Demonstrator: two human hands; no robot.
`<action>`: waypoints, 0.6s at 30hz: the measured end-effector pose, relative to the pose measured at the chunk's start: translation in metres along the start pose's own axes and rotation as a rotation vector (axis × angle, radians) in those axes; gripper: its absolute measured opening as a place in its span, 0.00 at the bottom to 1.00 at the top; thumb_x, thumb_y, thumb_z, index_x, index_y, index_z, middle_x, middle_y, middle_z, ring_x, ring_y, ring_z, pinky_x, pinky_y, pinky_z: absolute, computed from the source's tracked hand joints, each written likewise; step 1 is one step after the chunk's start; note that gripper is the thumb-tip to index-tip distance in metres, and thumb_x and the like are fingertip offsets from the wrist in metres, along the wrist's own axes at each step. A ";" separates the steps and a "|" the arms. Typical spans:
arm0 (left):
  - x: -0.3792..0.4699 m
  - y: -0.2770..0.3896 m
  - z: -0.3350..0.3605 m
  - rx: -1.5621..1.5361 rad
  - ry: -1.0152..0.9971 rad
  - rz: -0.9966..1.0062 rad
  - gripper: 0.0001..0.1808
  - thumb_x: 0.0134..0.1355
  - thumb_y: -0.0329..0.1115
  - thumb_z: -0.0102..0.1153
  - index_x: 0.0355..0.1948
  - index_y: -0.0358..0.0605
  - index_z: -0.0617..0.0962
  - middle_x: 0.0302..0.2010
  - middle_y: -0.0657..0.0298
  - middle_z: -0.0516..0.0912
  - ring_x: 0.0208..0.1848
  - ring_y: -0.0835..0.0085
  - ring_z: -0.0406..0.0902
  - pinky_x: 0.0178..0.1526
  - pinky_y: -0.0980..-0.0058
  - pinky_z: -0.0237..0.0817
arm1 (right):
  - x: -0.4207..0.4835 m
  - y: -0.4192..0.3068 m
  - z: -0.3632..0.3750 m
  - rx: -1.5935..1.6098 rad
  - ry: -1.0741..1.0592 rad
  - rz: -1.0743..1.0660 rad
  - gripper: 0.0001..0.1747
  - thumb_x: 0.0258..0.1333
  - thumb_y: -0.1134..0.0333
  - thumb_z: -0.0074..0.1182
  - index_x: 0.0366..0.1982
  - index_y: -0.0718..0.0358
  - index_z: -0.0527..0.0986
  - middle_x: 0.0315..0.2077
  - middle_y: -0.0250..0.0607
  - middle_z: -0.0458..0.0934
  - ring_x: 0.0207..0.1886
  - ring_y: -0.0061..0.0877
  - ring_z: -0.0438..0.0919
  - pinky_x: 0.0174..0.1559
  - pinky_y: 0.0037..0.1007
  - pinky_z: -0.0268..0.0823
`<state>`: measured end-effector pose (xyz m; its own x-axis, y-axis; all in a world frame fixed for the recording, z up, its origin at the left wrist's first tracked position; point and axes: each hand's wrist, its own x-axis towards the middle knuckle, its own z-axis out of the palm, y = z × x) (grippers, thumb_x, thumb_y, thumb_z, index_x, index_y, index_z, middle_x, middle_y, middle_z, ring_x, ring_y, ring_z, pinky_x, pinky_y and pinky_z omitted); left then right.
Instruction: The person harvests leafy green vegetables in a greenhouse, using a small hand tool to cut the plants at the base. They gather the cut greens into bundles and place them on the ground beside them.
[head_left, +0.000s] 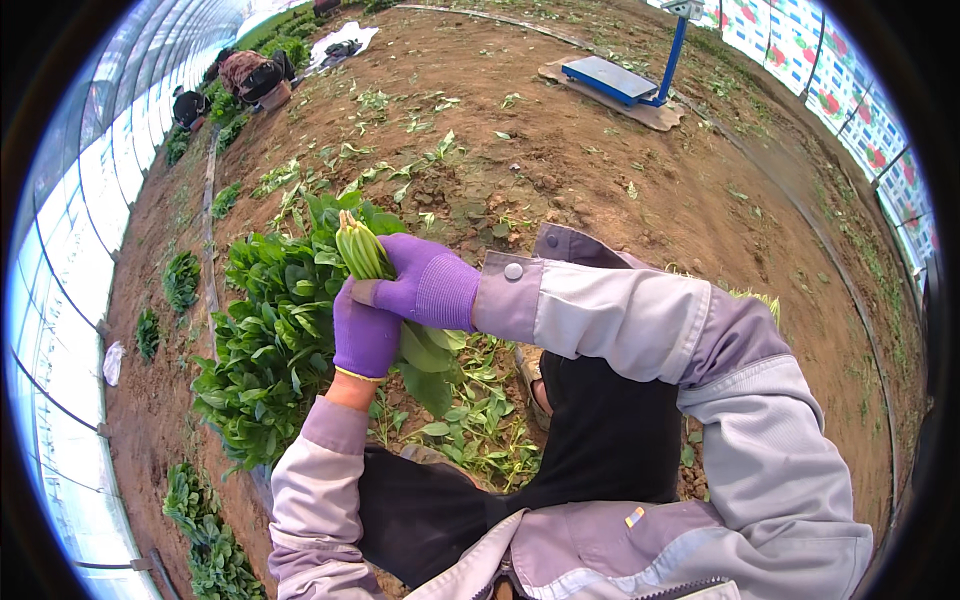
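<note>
A bunch of leafy greens (360, 247) is held in front of me, its pale cut stems up and its leaves hanging down behind my wrists. My right hand (420, 277), in a purple knitted glove, wraps round the stems from the right. My left hand (366, 326), in a matching glove, closes on the same bunch just below, the two gloves touching. Close by on the left lies a large heap of leafy greens (270, 345). Loose leaves and thin plants (487, 427) cover the soil between my legs.
A blue platform scale (611, 77) stands on a flat sheet at the upper right. Two people (251, 75) (189, 107) crouch among plants at the upper left, near a white sheet (343, 43). Smaller piles of greens (214, 536) lie along the left side, by the greenhouse wall (64, 375).
</note>
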<state>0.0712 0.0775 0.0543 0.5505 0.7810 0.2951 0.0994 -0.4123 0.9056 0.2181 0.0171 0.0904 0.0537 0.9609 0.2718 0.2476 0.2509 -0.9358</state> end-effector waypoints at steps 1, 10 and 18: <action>0.001 0.004 0.006 -0.099 0.017 -0.024 0.13 0.64 0.28 0.64 0.48 0.36 0.80 0.43 0.63 0.86 0.43 0.75 0.82 0.47 0.75 0.74 | 0.001 -0.001 -0.003 0.036 0.001 0.011 0.30 0.55 0.49 0.66 0.51 0.64 0.80 0.40 0.52 0.86 0.45 0.39 0.86 0.51 0.38 0.76; 0.003 0.026 -0.021 -0.009 -0.162 -0.104 0.28 0.68 0.30 0.58 0.69 0.34 0.71 0.61 0.56 0.80 0.60 0.70 0.78 0.65 0.71 0.67 | -0.008 -0.061 -0.161 0.368 0.400 -0.211 0.20 0.61 0.55 0.65 0.46 0.63 0.80 0.36 0.41 0.85 0.40 0.30 0.87 0.44 0.35 0.81; -0.023 -0.013 -0.076 0.047 -0.312 -0.306 0.26 0.67 0.29 0.59 0.66 0.35 0.74 0.58 0.56 0.82 0.60 0.68 0.79 0.66 0.69 0.67 | -0.181 -0.049 -0.326 0.221 0.773 0.215 0.20 0.64 0.52 0.63 0.46 0.62 0.80 0.32 0.38 0.86 0.27 0.28 0.86 0.33 0.32 0.83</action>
<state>-0.0058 0.1003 0.0588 0.7127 0.6946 -0.0975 0.3305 -0.2099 0.9202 0.5119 -0.2074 0.1606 0.7475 0.6589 0.0840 -0.0351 0.1654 -0.9856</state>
